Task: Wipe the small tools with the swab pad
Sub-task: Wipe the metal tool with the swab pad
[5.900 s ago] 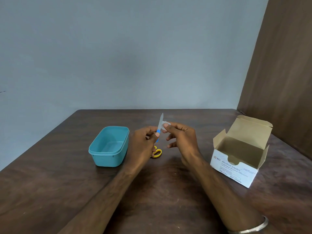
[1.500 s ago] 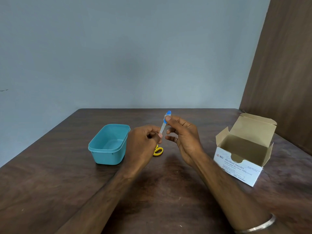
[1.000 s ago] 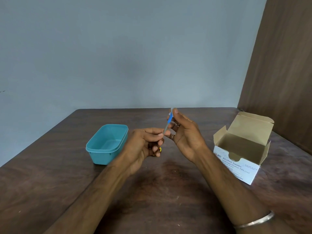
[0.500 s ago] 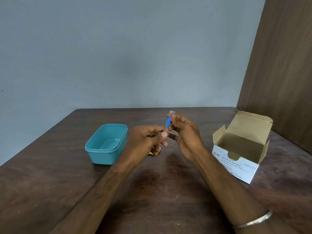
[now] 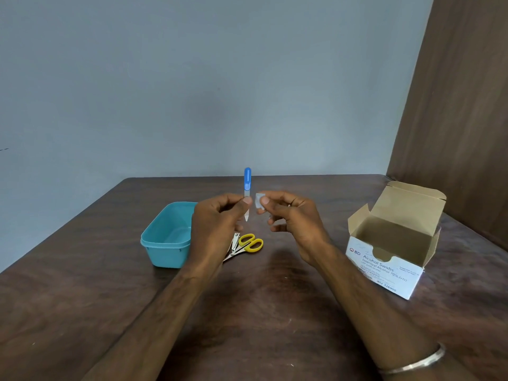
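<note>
- A dark wood-grain counter (image 5: 275, 312) runs back to a plain grey-blue wall, with a brown panel closing off the right side.
- The left hand (image 5: 217, 224) pinches a slim nail file (image 5: 247, 193) at its middle, upright, its blue handle end on top and its pale pointed tip hanging below the fingers.
- The right hand (image 5: 291, 221) has its grip closed on a small white swab pad (image 5: 259, 201), held between thumb and forefinger just beside the file.
- Half a second ago the pad was wrapped against the file; now the two are apart with a narrow gap between them, and the file has been raised clear and straightened.
- That reads as one wiping pass finished: either the file gets turned for another pass or it is done and can be set down.
- Two more tools lie on the counter below the left hand: yellow-handled scissors (image 5: 248, 244) and a metal nail clipper (image 5: 235, 242) touching them. Both look still to be wiped.
- A teal tub (image 5: 165, 240) sits left of the tools, empty so far as can be seen, a likely place for cleaned pieces.
- An open alcohol swab box (image 5: 390, 243) stands well apart on the right; its inside looks empty from here.
- Nothing blocks the hands. The left forearm hangs over the clipper and part of the scissors, so it will have to shift to reach them.
</note>
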